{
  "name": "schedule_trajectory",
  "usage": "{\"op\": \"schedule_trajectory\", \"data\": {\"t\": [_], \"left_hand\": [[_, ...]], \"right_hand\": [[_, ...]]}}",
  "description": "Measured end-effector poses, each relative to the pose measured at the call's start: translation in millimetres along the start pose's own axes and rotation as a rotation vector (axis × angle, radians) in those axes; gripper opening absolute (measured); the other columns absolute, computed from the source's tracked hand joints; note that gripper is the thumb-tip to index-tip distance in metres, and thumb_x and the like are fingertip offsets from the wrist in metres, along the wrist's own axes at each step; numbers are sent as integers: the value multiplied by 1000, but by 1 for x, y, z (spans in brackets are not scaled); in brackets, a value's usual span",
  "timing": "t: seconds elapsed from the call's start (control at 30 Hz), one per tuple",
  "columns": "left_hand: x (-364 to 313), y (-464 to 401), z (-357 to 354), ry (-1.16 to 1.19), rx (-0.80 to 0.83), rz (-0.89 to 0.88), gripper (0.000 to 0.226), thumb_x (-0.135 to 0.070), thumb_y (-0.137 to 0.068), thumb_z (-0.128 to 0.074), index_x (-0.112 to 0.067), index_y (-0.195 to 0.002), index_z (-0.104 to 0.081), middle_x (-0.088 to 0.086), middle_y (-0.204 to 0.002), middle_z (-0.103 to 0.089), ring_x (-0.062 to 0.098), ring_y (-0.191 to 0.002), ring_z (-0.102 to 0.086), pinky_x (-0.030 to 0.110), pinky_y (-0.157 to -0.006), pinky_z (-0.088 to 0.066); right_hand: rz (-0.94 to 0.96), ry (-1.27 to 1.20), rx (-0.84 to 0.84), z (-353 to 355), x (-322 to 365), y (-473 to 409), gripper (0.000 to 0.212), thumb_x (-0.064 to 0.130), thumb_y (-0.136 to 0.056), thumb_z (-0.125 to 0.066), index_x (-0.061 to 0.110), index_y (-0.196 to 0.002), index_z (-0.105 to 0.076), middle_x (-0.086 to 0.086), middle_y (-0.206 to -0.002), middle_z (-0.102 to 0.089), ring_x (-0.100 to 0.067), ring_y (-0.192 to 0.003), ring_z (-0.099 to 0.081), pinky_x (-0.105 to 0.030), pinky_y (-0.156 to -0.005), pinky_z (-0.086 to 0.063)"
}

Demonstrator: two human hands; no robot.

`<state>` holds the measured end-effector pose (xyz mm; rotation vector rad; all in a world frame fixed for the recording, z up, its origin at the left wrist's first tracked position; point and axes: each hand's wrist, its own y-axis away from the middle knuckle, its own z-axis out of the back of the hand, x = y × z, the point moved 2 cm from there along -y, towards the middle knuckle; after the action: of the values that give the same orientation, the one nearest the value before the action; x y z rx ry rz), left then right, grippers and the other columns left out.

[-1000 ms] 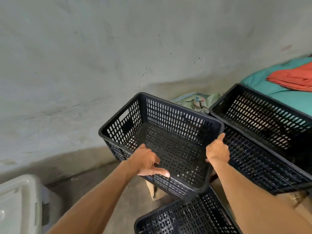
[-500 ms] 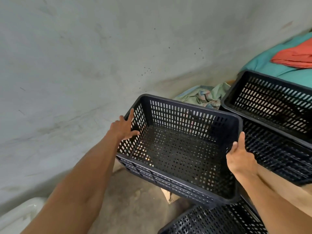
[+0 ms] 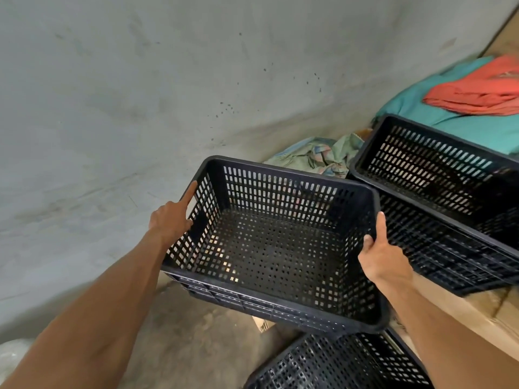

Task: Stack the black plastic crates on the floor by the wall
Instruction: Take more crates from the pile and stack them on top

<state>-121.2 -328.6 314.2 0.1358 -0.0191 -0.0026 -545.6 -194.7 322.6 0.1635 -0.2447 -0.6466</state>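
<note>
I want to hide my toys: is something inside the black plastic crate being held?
No, the held black plastic crate shows only its bare perforated bottom.

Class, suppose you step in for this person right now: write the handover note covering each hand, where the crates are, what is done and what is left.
Left hand: grips the left short wall of the held crate, index finger extended along the rim.
Right hand: grips the right short rim, thumb on top.
Crates: the held crate is off the floor, tilted, empty. A second crate sits to the right, raised on a brown surface. A third crate lies low at the bottom edge.
Done: one crate lifted with both hands.
Left: no crate visibly stacked yet; set this one down by the wall, then stack the others.
</note>
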Motion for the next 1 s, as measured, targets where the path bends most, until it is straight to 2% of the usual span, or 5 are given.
{"op": "schedule_trajectory", "data": {"t": [0.13,0.3,0.57,0.7,1.0], "left_hand": [[4,7,-2,26,-19,24,105,-28,-91,-68,-48,-153,14,7,-68,-55,18,-53,-48,34,-56,-43],[2,31,1,41,-26,64,105,-28,-92,-68,-45,-154,14,6,-65,-52,16,-51,-48,34,-56,-42],[-4,82,18,41,-68,155,104,-24,-92,-68,-42,-155,12,7,-71,-56,21,-59,-57,34,-57,-44],[-12,123,36,40,-93,220,105,-24,-92,-68,-43,-155,13,7,-70,-56,21,-57,-56,35,-55,-45],[-53,262,64,16,-120,440,102,-19,-91,-67,-40,-157,8,5,-68,-49,23,-62,-55,35,-58,-43]], "right_hand": [[-30,86,21,-5,-3,-2,67,39,-106,-20,37,-150,30,-9,-76,-57,-23,-56,-53,-32,-53,-39],[48,57,-12,-7,-12,0,67,35,-106,-24,33,-154,24,-7,-68,-54,-21,-52,-49,-33,-52,-38],[182,38,-27,13,-28,-8,66,38,-106,-25,32,-157,16,-6,-66,-51,-22,-56,-51,-36,-61,-46],[257,27,-13,31,-36,-11,67,37,-106,-26,32,-156,18,-9,-69,-60,-24,-56,-57,-35,-56,-50],[505,31,25,62,-73,-4,69,35,-105,-32,31,-157,13,-8,-69,-62,-26,-58,-60,-35,-57,-51]]}}
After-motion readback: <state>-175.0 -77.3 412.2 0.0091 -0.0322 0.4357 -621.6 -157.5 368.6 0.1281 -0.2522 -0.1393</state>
